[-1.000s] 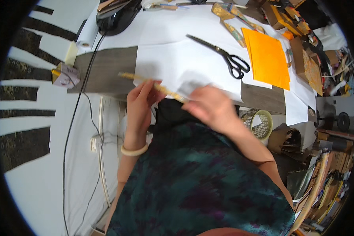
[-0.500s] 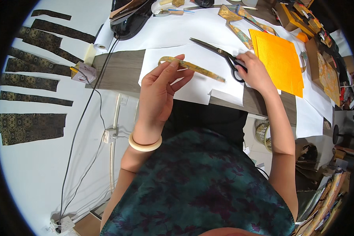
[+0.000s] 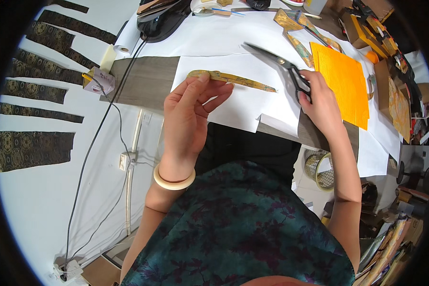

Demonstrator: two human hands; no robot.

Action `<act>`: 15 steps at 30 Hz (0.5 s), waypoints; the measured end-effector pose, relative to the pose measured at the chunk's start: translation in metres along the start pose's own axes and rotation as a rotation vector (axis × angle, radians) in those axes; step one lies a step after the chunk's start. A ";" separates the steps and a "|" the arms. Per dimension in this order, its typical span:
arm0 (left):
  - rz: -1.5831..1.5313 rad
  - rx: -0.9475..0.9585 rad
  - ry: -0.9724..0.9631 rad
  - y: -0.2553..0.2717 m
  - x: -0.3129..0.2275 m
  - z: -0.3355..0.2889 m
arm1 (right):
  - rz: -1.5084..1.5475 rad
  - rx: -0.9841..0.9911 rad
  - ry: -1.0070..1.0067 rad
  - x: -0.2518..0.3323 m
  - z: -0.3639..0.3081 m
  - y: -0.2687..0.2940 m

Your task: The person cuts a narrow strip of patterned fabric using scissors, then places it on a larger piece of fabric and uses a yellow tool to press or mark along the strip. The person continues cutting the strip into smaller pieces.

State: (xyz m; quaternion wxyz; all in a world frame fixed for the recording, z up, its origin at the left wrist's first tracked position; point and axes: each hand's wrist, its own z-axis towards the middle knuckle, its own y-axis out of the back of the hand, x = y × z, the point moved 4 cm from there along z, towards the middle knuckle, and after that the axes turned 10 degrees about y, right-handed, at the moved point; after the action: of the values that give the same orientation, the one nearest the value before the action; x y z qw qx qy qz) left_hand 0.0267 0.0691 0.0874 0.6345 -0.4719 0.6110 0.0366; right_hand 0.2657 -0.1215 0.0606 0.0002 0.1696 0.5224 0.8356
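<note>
A narrow strip of gold-green patterned cloth point(image 3: 248, 86) is pinched between the thumb and fingers of my left hand point(image 3: 186, 109). It lies folded near my fingertips, and its tapered end points right above white paper point(image 3: 236, 112). Black-handled scissors point(image 3: 268, 53) are in my right hand point(image 3: 323, 107), with my fingers at the handle loops. Their dark blades point away to the upper left and look slightly blurred. Just right of that hand lies a stack of bright yellow-orange sheets point(image 3: 343, 86).
More patterned cloth pieces point(image 3: 291, 24) lie at the back, beside a black bag-like object point(image 3: 162, 24). A small box point(image 3: 99, 83) sits at the table's left edge with a cable point(image 3: 95, 138) running past. Dark patterned strips point(image 3: 35, 150) hang left. A wire basket point(image 3: 319, 169) stands below.
My right hand has closed around the scissors' handles and the scissors have shifted a little. The cloth strip in my left hand has turned to lie flatter. The whole view has shifted slightly.
</note>
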 end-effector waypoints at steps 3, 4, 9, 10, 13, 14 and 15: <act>-0.034 0.006 0.011 0.003 -0.002 -0.002 | -0.005 -0.226 -0.030 0.001 -0.023 0.026; -0.045 0.011 0.013 0.004 -0.002 -0.003 | -0.012 -0.258 -0.045 0.007 -0.030 0.034; -0.035 0.025 0.006 0.005 -0.004 -0.008 | 0.101 -0.299 -0.050 0.032 -0.063 0.071; -0.043 0.034 0.011 0.005 -0.004 -0.008 | 0.115 -0.313 -0.032 0.037 -0.067 0.072; -0.065 0.063 0.024 0.006 -0.004 -0.008 | 0.098 -0.271 0.096 0.046 -0.080 0.074; -0.072 0.076 0.027 0.005 -0.004 -0.009 | 0.077 -0.222 0.099 0.048 -0.084 0.077; -0.079 0.088 0.030 0.005 -0.004 -0.010 | 0.066 -0.225 0.150 0.048 -0.084 0.077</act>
State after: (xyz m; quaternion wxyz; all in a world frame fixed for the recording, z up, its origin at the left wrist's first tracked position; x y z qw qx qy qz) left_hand 0.0154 0.0679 0.0897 0.6464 -0.4677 0.6024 -0.0225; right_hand 0.2103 -0.2215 0.1077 -0.0473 0.1225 0.4183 0.8988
